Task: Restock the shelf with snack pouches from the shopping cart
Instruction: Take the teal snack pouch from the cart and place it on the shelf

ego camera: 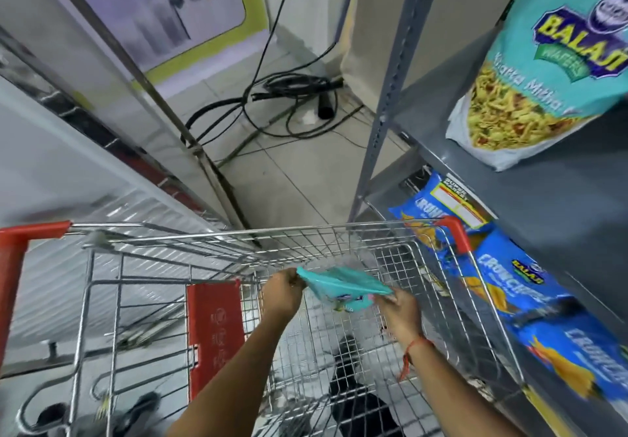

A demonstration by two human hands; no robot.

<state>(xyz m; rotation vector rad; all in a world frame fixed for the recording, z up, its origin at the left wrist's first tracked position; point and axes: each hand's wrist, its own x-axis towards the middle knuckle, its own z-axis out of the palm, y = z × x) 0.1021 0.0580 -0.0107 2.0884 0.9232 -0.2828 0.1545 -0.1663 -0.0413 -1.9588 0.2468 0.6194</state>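
Both hands hold one teal snack pouch (343, 288) inside the wire shopping cart (238, 236). My left hand (283, 292) pinches its left edge, and my right hand (397, 310) grips its right edge. The pouch lies almost flat, just below the cart's far rim. On the grey metal shelf (557, 195) at the right stands another teal Balaji pouch (540, 72), upright on the upper level. Blue Crunchex pouches (516, 287) lie in a row on the level below.
The cart has red corner guards (453, 232) and a red child-seat flap (214, 334). Its right side sits close to the shelf's lower level. A tangle of black cables (292, 96) lies on the tiled floor ahead. A glass-fronted cabinet (85, 103) lines the left.
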